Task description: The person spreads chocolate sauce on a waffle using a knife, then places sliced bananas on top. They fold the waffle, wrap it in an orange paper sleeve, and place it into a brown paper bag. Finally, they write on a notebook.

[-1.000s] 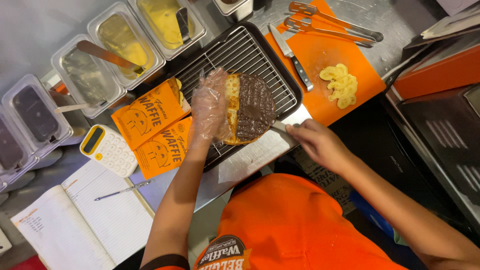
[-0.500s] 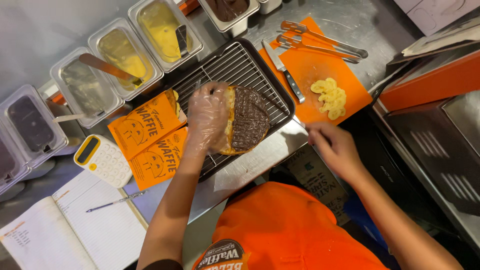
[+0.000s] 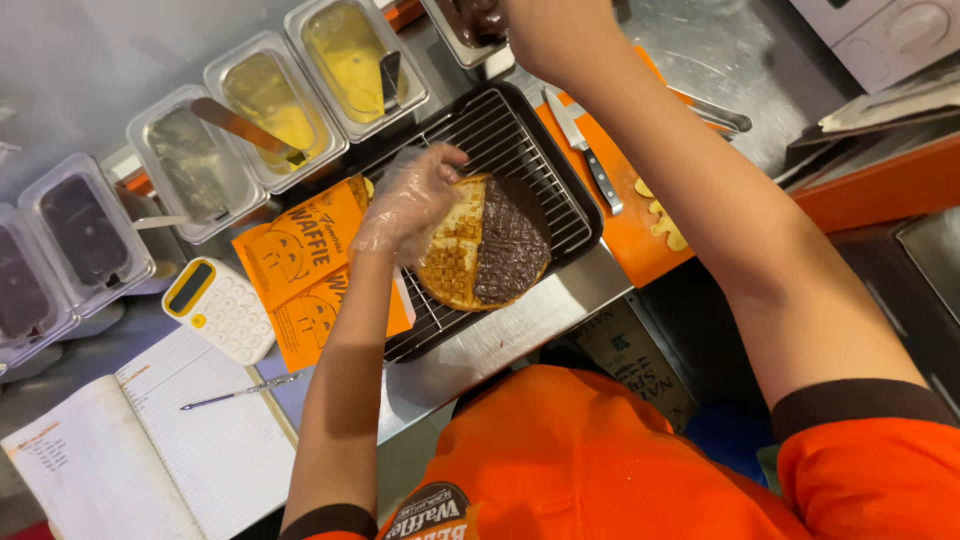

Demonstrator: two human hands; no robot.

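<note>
holding the waffle (image 3: 485, 245) on the rack (image 3: 520, 140), gloved left hand (image 3: 410, 200) fingers curl over its edge. right hand (image 3: 550, 30) reaches past to a tub (image 3: 470, 25); its fingers' grip can't be told.

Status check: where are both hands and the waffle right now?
Left hand, gloved, holding waffle over wire rack. Right hand bare, up by chocolate tub; grip hidden. Knife beside rack.

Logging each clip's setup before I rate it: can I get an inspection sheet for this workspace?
Surface: steel counter, partly covered.
Job's things: round waffle, half chocolate-coated, on wire rack in a dark tray.
Clutter: orange paper sleeves, calculator, open notebook with pen, knife and banana slices on orange board, topping tubs.
Grips: gloved left hand on the waffle's plain half; right hand bare, raised by a chocolate tub.
Cables: nothing seen.
Surroundings: orange-trimmed equipment at the right.
</note>
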